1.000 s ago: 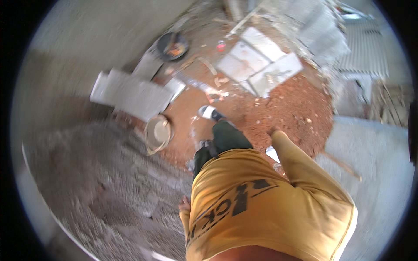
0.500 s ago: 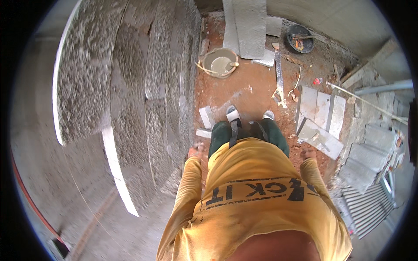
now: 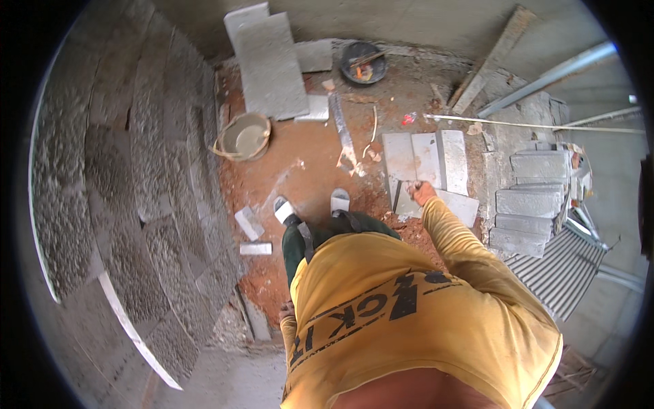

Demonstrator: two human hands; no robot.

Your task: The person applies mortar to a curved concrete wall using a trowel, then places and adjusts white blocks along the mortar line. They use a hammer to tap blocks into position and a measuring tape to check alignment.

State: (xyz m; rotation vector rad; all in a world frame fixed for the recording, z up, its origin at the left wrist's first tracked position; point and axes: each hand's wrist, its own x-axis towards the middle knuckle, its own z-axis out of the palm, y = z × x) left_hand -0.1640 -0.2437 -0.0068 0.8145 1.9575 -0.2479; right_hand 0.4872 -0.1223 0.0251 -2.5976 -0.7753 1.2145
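My right hand (image 3: 422,192) is stretched out to the right, its fingers curled at the edge of a tilted grey block (image 3: 458,204). Something small seems to be in its grip, but I cannot make out what. That block lies across the near end of several pale grey blocks (image 3: 427,158) set side by side on the ground. My left hand (image 3: 286,312) hangs low beside my left hip, half hidden by my yellow shirt, with its fingers hardly showing.
A mortar bucket (image 3: 244,138) and a hand saw (image 3: 340,129) are ahead on reddish soil. A black basin (image 3: 363,63) sits by the far wall near large slabs (image 3: 272,65). Rough block wall (image 3: 146,184) rises left; stacked blocks (image 3: 531,204) stand right, near a long pole (image 3: 504,123).
My view and body have turned to the right. My right hand has moved forward from beside my hip to the tilted block. My left hand has gone back along my side.
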